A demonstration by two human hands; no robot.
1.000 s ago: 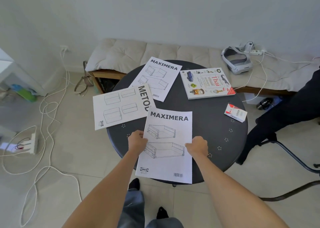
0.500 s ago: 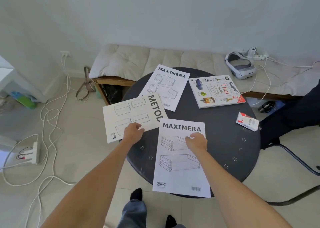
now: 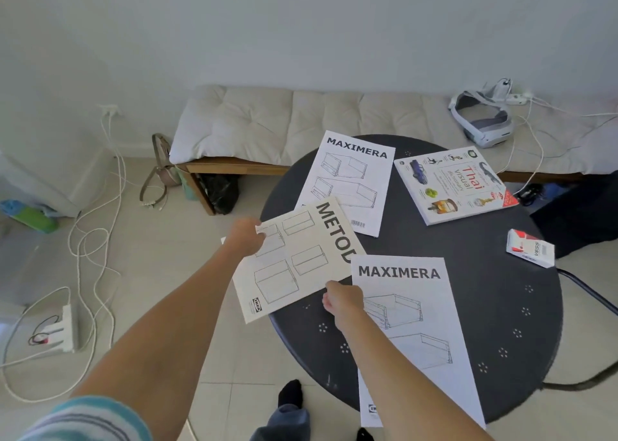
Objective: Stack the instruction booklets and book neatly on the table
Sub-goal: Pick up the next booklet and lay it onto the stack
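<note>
A dark round table (image 3: 468, 273) carries a near MAXIMERA booklet (image 3: 431, 313), a far MAXIMERA booklet (image 3: 351, 179) and a colourful Thai visual dictionary book (image 3: 454, 183). The METOD booklet (image 3: 294, 256) is tilted and raised off the table's left edge. My left hand (image 3: 245, 236) grips its far left edge. My right hand (image 3: 342, 298) pinches its near right edge, just above the near MAXIMERA booklet's upper left corner.
A small red-and-white box (image 3: 530, 248) lies at the table's right edge. Behind the table runs a cushioned bench (image 3: 267, 123) with a white headset (image 3: 481, 123) and cables. A power strip (image 3: 57, 333) and white cords lie on the floor at left. A chair (image 3: 588, 293) stands at right.
My right hand left the near MAXIMERA booklet and took the METOD booklet's near edge. My left hand shifted to its far edge, and the METOD booklet lifted and turned.
</note>
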